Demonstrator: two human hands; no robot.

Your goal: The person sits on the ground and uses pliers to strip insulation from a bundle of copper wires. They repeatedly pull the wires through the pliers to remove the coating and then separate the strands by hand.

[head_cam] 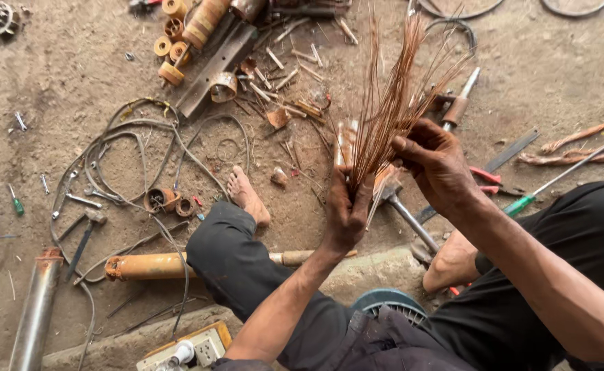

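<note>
Fingers of left hand (344, 213) clamped round copper wire bundle (391, 103), right hand (439, 168) pinching strands, wire tips blurred.

The wire bundle (391, 110) is bare copper-coloured metal with a dull sheen. The hammer (401, 206) has a smooth grey metal handle. The cylinder (147, 266) is rusty, orange-painted metal. The ground (61, 75) is rough, matt earth.
</note>
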